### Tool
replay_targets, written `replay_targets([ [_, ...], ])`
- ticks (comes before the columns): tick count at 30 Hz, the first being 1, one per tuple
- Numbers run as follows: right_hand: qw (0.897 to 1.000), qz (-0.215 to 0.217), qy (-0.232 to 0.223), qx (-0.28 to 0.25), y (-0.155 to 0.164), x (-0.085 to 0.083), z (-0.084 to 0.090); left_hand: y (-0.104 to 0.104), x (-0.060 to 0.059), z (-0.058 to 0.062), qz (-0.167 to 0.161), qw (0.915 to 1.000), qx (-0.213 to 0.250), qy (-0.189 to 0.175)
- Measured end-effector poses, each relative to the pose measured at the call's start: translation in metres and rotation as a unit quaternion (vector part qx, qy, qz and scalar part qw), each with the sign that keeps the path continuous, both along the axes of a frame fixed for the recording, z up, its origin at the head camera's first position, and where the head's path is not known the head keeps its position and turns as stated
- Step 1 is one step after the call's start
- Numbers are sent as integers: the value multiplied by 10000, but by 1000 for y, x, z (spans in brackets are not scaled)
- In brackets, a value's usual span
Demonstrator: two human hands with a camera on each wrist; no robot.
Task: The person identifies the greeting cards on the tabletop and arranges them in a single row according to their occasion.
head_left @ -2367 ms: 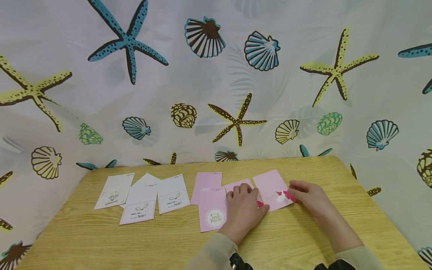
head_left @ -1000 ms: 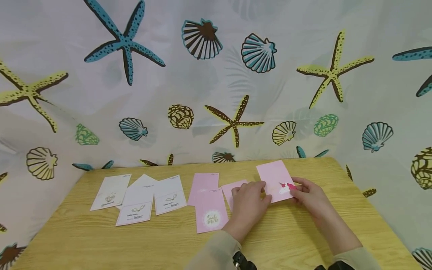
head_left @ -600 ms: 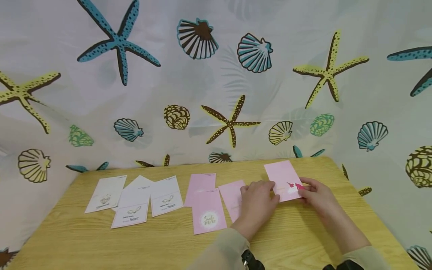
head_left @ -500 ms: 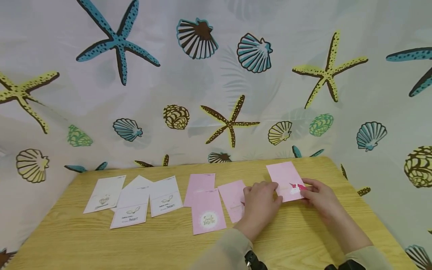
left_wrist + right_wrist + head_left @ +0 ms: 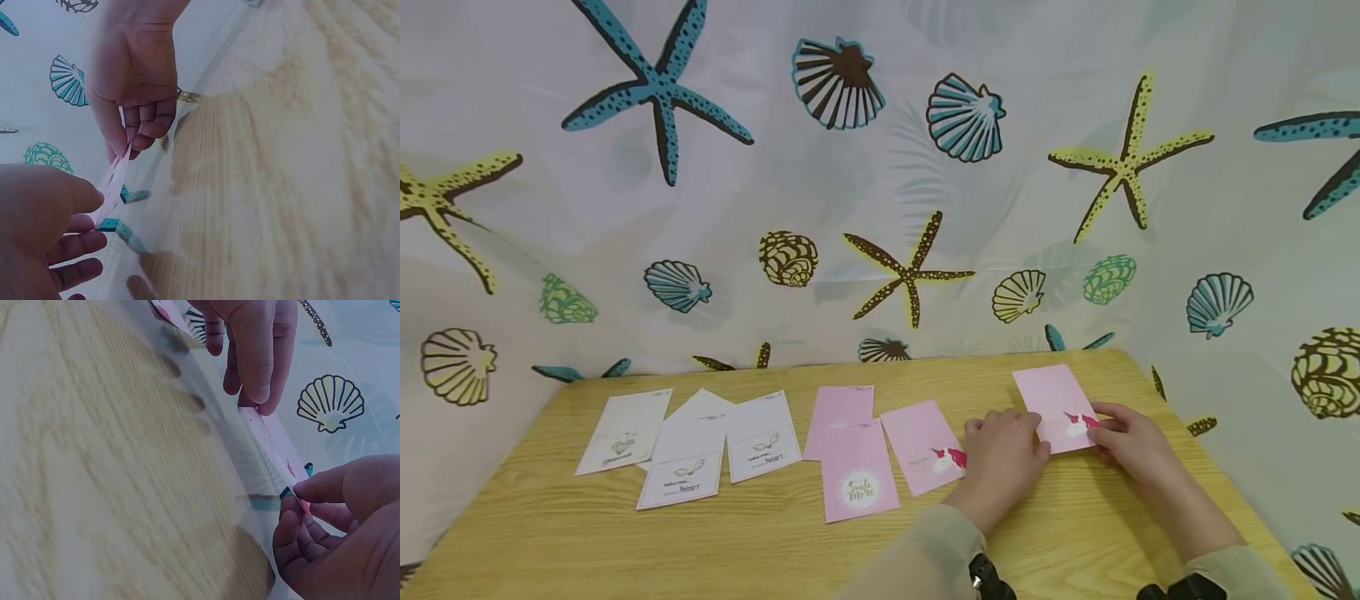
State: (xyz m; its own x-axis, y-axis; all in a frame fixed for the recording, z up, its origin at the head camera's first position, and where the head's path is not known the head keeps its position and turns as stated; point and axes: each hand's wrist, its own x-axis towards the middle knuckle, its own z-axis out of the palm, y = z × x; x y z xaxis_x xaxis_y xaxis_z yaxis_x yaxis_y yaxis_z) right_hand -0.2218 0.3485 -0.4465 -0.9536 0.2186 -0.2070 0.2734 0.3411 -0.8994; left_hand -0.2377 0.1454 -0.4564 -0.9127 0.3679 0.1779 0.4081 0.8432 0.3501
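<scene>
Sleeves: your beige sleeves (image 5: 928, 554) come in at near edge, blk wrist gear (image 5: 991, 578) on the L one.
Table: light wood-grain table (image 5: 760, 550) under it all.
"Smile More" card: pink card w/ round white badge (image 5: 859, 479), near-center.
Front "heart" card: white, wings print (image 5: 681, 471), near-L.
L hand: your L hand (image 5: 1006, 454) pinches L edge of the held card, thumb vs. finger.
2nd unicorn card: pink (image 5: 917, 442), flat btwn "Smile More" card & your L hand.
R hand: your R hand (image 5: 1133, 443) pinches same card's R edge nr its near corner, thumb one side, fingers other.
Other "heart" card: white (image 5: 765, 433), just R of the front one.
Diamond card: white (image 5: 627, 425), far L.
Held unicorn card: pink w/ red-maned unicorn (image 5: 1051, 400), R side of table, tilted btwn your hands.
Rear pink card: (image 5: 842, 408), partly under "Smile More" card.
Rear white card: (image 5: 702, 407), partly under front "heart" card.
Backdrop: white cloth (image 5: 850, 183) w/ starfish & shells, behind table.
</scene>
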Motion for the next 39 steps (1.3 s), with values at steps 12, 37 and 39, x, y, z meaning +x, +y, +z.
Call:
replay_targets([
  [12, 9970, 107, -32, 768, 10, 2, -3, 10, 4, -12, -158, 9990, -397, -129],
  [37, 9790, 312, -7, 2017, 18, -3, -6, 23, 3, -13, -160, 9958, -881, 164],
  [39, 9764, 330, 46, 2136, 19, -4, -7, 24, 3, -12, -165, 9950, -957, 227],
])
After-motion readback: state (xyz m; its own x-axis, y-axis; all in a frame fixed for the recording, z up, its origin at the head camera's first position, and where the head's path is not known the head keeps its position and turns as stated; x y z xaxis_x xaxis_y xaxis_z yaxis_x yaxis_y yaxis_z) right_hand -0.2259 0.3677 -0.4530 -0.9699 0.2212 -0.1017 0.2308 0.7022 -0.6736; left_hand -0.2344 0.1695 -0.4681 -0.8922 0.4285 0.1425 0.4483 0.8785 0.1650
